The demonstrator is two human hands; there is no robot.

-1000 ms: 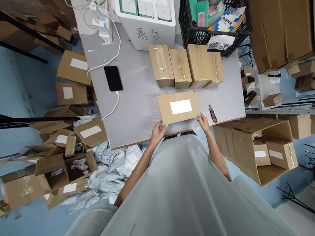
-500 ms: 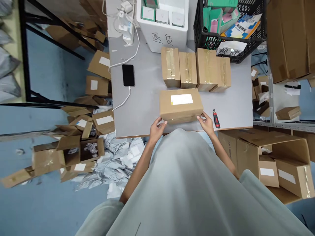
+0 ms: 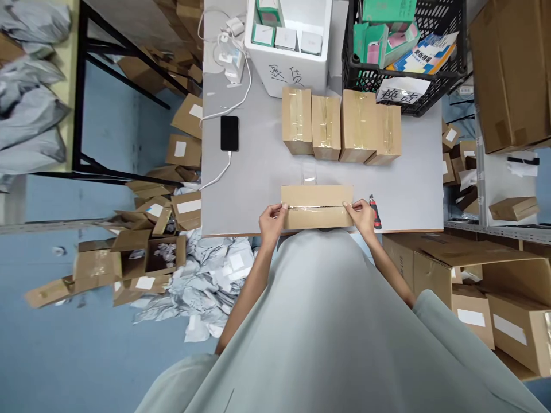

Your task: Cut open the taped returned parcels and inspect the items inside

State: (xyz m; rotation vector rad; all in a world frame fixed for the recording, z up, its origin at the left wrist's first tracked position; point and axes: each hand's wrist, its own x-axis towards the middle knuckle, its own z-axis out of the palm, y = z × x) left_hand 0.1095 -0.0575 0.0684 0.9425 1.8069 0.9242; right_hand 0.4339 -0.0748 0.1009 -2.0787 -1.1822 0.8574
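Note:
A brown cardboard box [image 3: 317,206] lies at the near edge of the grey table [image 3: 258,183], its taped seam facing up. My left hand [image 3: 272,218] grips its left end and my right hand [image 3: 360,215] grips its right end, fingers curled over the top. A red and black utility knife [image 3: 375,204] lies on the table just right of my right hand.
Several taped boxes [image 3: 340,123] stand in a row behind. A black phone [image 3: 229,132] on a white cable lies at the left. A white foam bin [image 3: 293,46] and a black crate [image 3: 404,51] stand at the back. Cartons and grey mailers litter the floor [image 3: 163,252].
The box has been rolled toward me: its white label no longer shows and the taped seam is on top. Both hands stayed on its ends.

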